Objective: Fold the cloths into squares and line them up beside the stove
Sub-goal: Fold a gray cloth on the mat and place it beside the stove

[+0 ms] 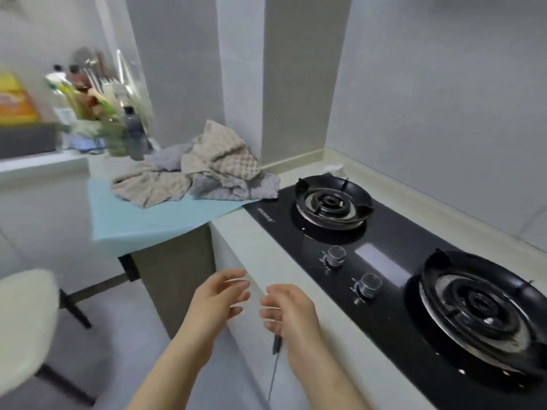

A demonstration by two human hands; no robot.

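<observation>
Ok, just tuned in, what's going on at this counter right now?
A person stands at the counter with the left hand and right hand held out in front, fingers loosely curled, holding nothing. The cloths, beige and grey, lie in one crumpled heap on a light blue surface beside the far end of the stove. None looks folded or lined up yet, and neither hand touches them.
</observation>
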